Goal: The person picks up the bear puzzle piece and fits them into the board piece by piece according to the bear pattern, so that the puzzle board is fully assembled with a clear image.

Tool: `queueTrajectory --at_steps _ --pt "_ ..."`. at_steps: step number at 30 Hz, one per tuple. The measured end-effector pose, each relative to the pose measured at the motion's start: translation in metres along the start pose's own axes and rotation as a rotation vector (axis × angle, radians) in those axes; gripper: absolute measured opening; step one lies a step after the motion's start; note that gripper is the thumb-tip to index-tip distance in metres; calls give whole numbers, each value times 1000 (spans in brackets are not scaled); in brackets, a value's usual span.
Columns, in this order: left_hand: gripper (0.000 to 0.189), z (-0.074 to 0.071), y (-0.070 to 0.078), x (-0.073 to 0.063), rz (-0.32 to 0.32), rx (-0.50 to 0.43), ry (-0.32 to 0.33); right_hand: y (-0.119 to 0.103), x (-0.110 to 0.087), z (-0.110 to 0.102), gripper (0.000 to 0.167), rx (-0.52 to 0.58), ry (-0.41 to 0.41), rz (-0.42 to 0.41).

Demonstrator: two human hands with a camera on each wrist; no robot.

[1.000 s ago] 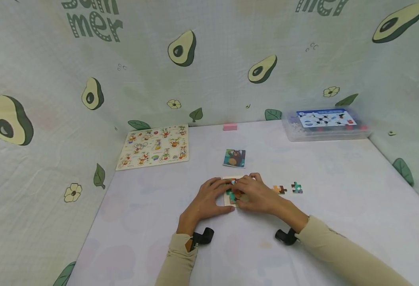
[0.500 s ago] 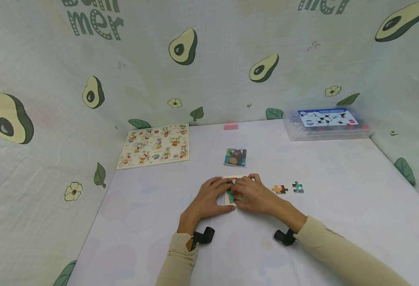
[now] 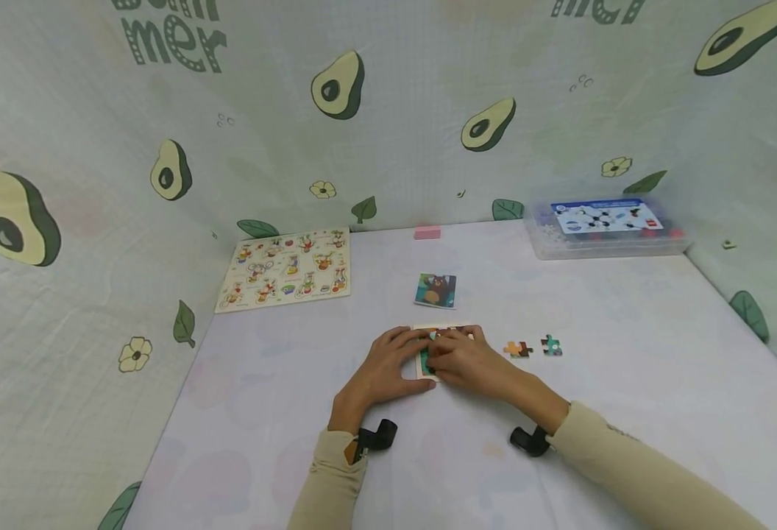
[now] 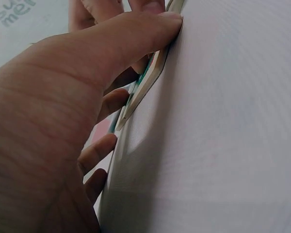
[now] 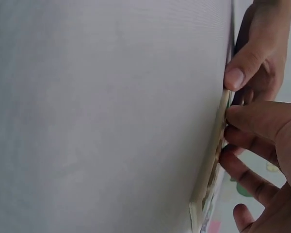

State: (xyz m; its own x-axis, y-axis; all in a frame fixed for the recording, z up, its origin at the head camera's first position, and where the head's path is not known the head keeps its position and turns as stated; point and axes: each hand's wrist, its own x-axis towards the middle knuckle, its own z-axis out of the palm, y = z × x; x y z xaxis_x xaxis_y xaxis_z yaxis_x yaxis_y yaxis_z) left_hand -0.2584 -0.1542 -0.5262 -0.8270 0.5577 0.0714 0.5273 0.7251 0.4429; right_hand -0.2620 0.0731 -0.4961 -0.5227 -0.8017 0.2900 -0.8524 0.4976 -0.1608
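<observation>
At ten o'clock from the shallow puzzle tray (image 4: 144, 90), a cream board (image 3: 282, 271) with small cartoon figures lies on the white tabletop (image 3: 263, 442). The left hand (image 3: 383, 368) lies at nine o'clock, thumb at the tray's near edge, fingers reaching over it; its grip is spread, thumb and fingers apart. At twelve o'clock are a pink block (image 3: 427, 232), farther off, and a bear picture (image 3: 435, 291). The tray sits between the hands, partly covered. At three o'clock the right hand (image 3: 473, 361) touches it, fingertips close together; whether this grip clamps anything cannot be told. Beyond lie an orange-and-brown piece (image 3: 518, 350) and a teal piece (image 3: 551, 345). At two o'clock stands a clear box (image 3: 600, 246).
</observation>
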Motion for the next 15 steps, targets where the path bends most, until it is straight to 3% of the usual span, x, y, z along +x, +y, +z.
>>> queueTrajectory --at_steps 8,15 --pt "60 5 1 0 5 29 13 0 -9 -12 17 75 -14 89" --pt "50 3 1 0 14 -5 35 16 -27 -32 19 127 51 198"
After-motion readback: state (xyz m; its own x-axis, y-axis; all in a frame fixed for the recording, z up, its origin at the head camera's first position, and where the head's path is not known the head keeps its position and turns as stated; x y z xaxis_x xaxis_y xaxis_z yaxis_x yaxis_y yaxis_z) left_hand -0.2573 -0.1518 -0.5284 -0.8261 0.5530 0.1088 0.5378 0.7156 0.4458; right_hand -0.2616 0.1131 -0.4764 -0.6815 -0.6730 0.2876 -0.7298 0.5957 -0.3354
